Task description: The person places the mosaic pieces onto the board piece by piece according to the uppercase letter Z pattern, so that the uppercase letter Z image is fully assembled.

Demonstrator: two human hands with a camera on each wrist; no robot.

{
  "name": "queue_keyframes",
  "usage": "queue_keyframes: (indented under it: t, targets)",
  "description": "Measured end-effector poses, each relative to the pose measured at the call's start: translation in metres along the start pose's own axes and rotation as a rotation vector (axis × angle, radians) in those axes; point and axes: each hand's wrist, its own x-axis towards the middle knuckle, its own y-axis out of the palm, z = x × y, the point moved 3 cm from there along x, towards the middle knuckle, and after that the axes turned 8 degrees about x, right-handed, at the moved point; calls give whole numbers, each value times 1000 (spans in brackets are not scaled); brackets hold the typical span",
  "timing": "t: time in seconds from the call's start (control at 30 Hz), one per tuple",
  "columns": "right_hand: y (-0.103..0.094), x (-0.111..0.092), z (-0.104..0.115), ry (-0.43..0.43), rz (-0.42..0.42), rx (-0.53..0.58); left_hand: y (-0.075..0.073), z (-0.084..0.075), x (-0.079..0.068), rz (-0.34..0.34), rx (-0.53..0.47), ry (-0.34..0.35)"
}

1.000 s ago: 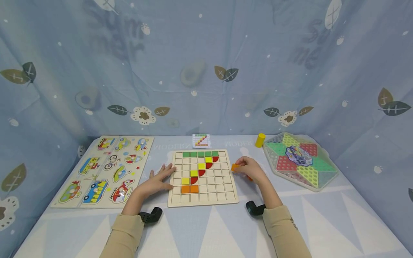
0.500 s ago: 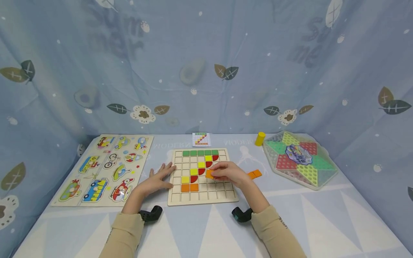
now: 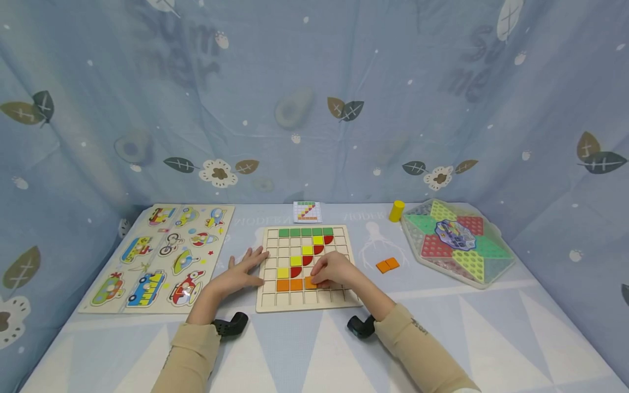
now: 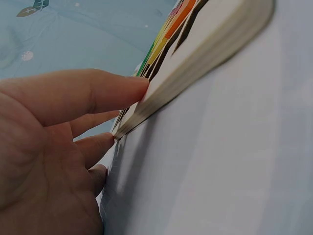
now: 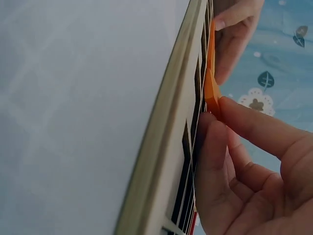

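Observation:
A wooden grid board (image 3: pixel 319 307) lies flat on the table with green, yellow, red and orange tiles set in its cells. My right hand (image 3: pixel 336 270) pinches an orange square tile (image 5: pixel 212 95) between thumb and fingers. That tile sits at the cell just right of two orange tiles (image 3: pixel 290 285) in the lower row, tilted slightly in the right wrist view. My left hand (image 3: pixel 239 275) has its fingers spread, with thumb and fingertips touching the board's left edge (image 4: pixel 161 93). Two more orange tiles (image 3: pixel 387 265) lie on the table to the right of the board.
A small pattern card (image 3: pixel 307 212) lies behind the board. To the left is a vehicle peg puzzle (image 3: pixel 162 256). On the right stand a yellow cylinder (image 3: pixel 396 211) and a hexagonal checkers board (image 3: pixel 457 243) in clear plastic. A patterned curtain (image 3: pixel 295 109) hangs behind the table.
My right hand has carried one orange tile from the right of the board leftward to the lower orange row. The left hand has stayed at the board's left edge.

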Motion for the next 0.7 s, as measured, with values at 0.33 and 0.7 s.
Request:
queue_keyframes:
  t: [0.33, 0.7]
  targets:
    - [4, -1, 5, -58, -14, -159, 0, 1, -1, -2, -7, -9]
    - [3, 0, 1, -78, -19, -162, -1, 0, -1, -2, 1, 5]
